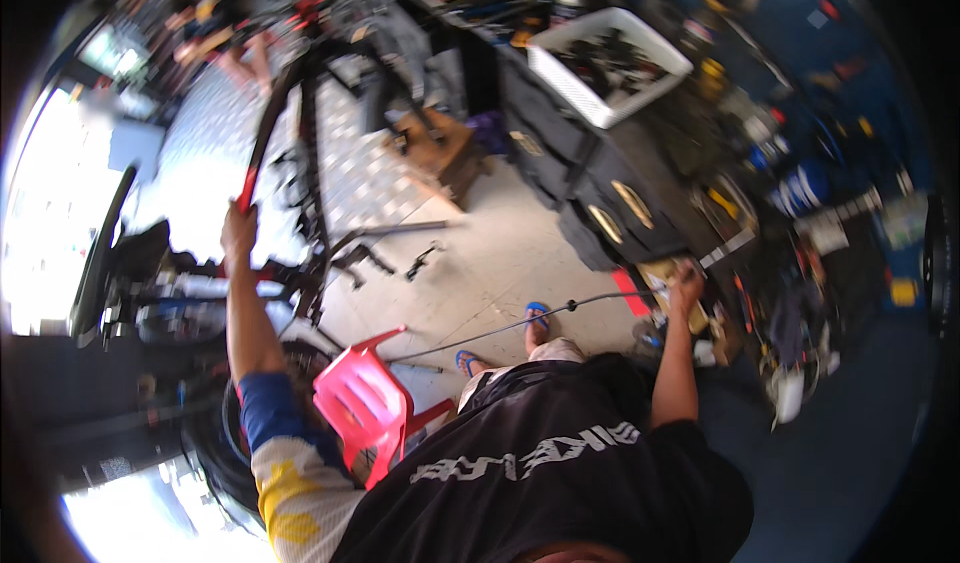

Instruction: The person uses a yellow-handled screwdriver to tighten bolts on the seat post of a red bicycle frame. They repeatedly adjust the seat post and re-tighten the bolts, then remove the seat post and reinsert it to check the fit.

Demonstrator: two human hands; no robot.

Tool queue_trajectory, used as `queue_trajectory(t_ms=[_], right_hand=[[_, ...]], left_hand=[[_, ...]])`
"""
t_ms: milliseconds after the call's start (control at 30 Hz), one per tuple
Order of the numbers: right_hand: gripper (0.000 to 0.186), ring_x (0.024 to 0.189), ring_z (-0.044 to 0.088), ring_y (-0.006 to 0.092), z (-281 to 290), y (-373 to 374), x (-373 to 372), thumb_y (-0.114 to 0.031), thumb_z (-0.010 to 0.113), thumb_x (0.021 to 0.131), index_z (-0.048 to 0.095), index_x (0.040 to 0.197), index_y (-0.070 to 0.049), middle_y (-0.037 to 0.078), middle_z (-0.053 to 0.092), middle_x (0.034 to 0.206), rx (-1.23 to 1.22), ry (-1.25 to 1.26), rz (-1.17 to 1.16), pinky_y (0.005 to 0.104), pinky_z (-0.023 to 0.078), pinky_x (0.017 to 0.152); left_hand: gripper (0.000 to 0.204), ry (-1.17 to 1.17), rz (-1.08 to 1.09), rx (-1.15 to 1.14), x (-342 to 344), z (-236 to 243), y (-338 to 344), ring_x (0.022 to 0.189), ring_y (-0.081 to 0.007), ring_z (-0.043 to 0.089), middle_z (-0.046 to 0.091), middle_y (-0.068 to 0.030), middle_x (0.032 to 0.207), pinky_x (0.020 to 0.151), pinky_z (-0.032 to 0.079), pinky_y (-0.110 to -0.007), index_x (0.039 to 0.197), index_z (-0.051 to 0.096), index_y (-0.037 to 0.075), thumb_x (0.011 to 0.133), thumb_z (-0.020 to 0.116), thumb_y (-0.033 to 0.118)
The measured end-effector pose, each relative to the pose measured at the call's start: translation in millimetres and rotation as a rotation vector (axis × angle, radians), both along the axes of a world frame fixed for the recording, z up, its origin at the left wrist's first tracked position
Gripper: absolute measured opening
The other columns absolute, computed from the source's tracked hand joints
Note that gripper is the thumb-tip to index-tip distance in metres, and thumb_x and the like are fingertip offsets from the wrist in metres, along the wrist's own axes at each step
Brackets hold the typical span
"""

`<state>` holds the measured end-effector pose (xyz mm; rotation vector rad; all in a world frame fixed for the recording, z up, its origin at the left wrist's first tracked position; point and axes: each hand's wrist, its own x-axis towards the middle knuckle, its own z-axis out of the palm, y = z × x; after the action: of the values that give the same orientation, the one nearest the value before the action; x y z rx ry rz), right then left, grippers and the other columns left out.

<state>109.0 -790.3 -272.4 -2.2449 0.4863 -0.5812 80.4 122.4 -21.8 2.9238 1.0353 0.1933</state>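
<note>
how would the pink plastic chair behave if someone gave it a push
The pink plastic chair is probably light for its size, being thin and slotted. It should feel fairly stiff, as it looks moulded. A push would likely slide it: the pale floor looks smooth.

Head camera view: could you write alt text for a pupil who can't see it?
A person's left hand grips a red-and-black bike frame, while the right hand is at one end of a thin cord or rod. Around them is a cluttered workshop, blurred in places, with a pink chair and a white basket of dark parts.
</note>
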Motion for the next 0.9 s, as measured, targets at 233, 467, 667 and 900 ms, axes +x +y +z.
queue_trajectory(t_ms=[233, 467, 667, 900], right_hand=[[0.050, 0.111, 0.068, 0.0327, -57.8, 2.7, -25.4, -0.040, 0.059, 0.102, 0.063, 0.118, 0.008, 0.022, 0.070, 0.117, 0.165, 0.044, -0.035, 0.0421, 0.052, 0.094], [0.050, 0.063, 0.071, 0.0220, -70.7, 39.8, -58.2, -0.049, 0.065, 0.095, 0.077, 0.095, 0.000, 0.018, 0.073, 0.079, 0.242, 1.269, 0.414, 0.0370, 0.054, 0.057], [0.032, 0.075, 0.074, 0.0268, -62.3, 108.5, 9.0, -0.034, 0.072, 0.092, 0.074, 0.100, -0.002, 0.014, 0.075, 0.082, -0.124, 0.869, 0.862, 0.0392, 0.057, 0.073], [0.036, 0.092, 0.073, 0.0319, 118.5, 349.4, 134.0, -0.029, 0.069, 0.095, 0.070, 0.117, 0.000, 0.020, 0.075, 0.096, -0.119, 0.310, 1.278, 0.0394, 0.056, 0.080]], left_hand=[[0.072, 0.026, 0.068, 0.136, -21.2, 21.5, -52.4, 0.122, -0.0437, 0.058, 0.057, -0.0245, 0.134, 0.098, 0.049, -0.056, 0.143, 0.042, 0.009, 0.088, 0.073, 0.045], [0.092, -0.266, -0.058, 0.289, -62.4, 3.8, -93.1, 0.143, -0.0413, 0.040, 0.043, -0.0240, 0.153, 0.118, 0.029, -0.056, 0.159, 0.030, 0.011, 0.085, 0.078, 0.035], [0.041, -0.612, -0.114, -0.045, -81.4, -1.2, -102.3, 0.142, -0.0399, 0.044, 0.050, -0.0243, 0.149, 0.116, 0.037, -0.046, 0.126, 0.069, 0.008, 0.089, 0.075, 0.024], [0.029, -0.990, 0.248, -0.426, -175.1, 13.1, -95.8, 0.092, -0.0145, 0.071, 0.077, -0.0082, 0.095, 0.080, 0.055, -0.031, 0.111, 0.074, -0.002, 0.099, 0.068, 0.023]])
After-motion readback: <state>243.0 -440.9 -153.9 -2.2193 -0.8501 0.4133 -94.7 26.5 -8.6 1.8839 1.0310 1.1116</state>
